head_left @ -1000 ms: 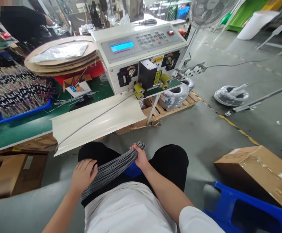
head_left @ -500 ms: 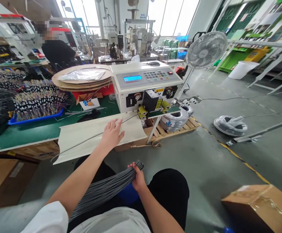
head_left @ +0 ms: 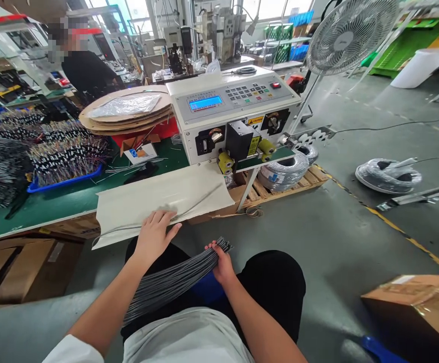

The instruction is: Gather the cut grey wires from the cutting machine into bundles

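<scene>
A bundle of grey cut wires [head_left: 174,280] lies across my lap. My right hand [head_left: 222,262] is closed round its far end. My left hand [head_left: 154,233] rests at the near edge of a cream curved tray [head_left: 140,199], fingers pinching a single grey wire [head_left: 200,199] that lies along the tray. The tray slopes down from a white wire-cutting machine [head_left: 234,108] with a blue display and yellow rollers.
A green bench [head_left: 53,201] holds a blue bin of striped wire bundles [head_left: 64,154] and stacked cardboard discs [head_left: 128,111]. Wire coils sit on a pallet [head_left: 283,174] and the floor [head_left: 388,174]. A cardboard box [head_left: 420,302] stands at right, a fan [head_left: 350,30] behind. Another person [head_left: 83,70] works at the back left.
My left hand left the bundle, reached up onto the tray, then drew back toward me to the tray's near edge with the single wire. My right hand kept hold of the bundle.
</scene>
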A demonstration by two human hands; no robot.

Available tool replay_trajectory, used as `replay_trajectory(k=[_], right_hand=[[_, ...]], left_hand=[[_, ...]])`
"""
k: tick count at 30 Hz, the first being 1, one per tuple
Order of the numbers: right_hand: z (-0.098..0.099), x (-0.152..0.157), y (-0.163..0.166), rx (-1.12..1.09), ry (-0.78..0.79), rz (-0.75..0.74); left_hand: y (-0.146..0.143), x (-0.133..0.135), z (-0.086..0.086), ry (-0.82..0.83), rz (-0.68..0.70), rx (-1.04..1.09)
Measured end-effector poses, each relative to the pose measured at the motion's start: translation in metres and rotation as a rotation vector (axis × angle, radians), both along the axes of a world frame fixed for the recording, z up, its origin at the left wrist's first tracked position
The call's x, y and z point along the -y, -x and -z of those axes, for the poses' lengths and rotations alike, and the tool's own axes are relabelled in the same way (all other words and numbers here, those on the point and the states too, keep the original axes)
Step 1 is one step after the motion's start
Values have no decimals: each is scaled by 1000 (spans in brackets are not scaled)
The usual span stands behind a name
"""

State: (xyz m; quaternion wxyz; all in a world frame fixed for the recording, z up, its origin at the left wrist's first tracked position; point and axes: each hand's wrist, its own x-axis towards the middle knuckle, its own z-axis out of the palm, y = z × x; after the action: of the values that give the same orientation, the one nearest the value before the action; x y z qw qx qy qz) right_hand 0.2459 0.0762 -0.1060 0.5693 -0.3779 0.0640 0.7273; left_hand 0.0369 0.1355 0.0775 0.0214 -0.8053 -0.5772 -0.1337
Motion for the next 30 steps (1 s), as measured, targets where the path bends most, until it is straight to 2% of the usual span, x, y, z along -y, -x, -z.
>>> replay_trajectory(k=[5, 8, 13, 15, 18, 22, 25, 28, 30], right_hand=[[-2, 0, 1, -26, -45, -11], [-4, 1, 1, 6, -25, -11], [-4, 6, 2, 30, -63, -25], [-5, 8, 2, 31, -72, -43], [-9, 10, 1, 31, -88, -53], [-19, 10, -1, 44, -117, -41], [-36, 15, -1, 61, -172, -24], [-69, 27, -2, 116, -298, -12], [-100, 37, -3, 187, -419, -23]], left_hand=[[21, 35, 3, -218, 215, -9], [20, 72, 19, -182, 300, -53], [16, 116, 60, -1, 224, -98], [16, 122, 73, 43, 181, -101], [19, 123, 82, 92, 148, -120], [20, 126, 80, 197, 144, -149], [14, 128, 68, 258, 149, -80], [1, 113, 46, 317, 145, 73], [-11, 94, 28, 448, 218, 197]])
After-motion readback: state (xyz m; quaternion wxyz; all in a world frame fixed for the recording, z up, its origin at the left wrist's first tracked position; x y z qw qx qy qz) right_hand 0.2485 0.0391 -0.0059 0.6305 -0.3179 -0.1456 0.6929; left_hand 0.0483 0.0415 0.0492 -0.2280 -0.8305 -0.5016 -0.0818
